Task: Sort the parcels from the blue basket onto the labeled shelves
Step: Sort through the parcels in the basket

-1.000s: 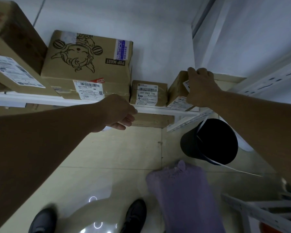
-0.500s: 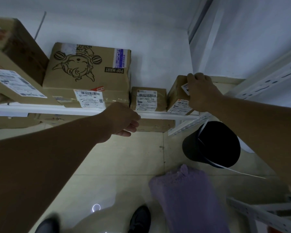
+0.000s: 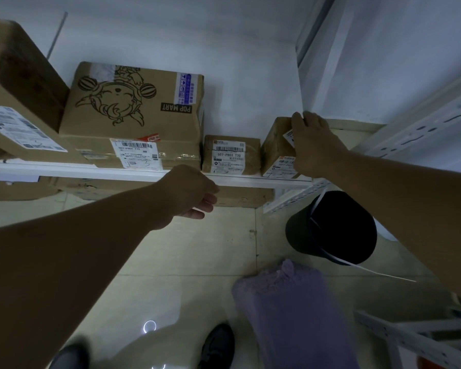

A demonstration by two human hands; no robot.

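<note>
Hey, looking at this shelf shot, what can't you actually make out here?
All in the head view:
- Right parcel: upper label mostly covered by the right hand.
- Left hand: fingers curl at the shelf rail; whether they grip it is unclear.
- Left box: cut off by the frame edge.
- Purple thing: blurred, unidentifiable.
- Blue basket: outside the frame.

On the white shelf (image 3: 91, 170), right grip (image 3: 313, 147) holds small parcel (image 3: 276, 146).

Shelf (image 3: 91, 172), loaded.
Large carton (image 3: 16, 129) 9 o'clock; Pop Mart carton (image 3: 133, 102), small parcel (image 3: 230, 155); end parcel (image 3: 276, 145) 3 o'clock.
</note>
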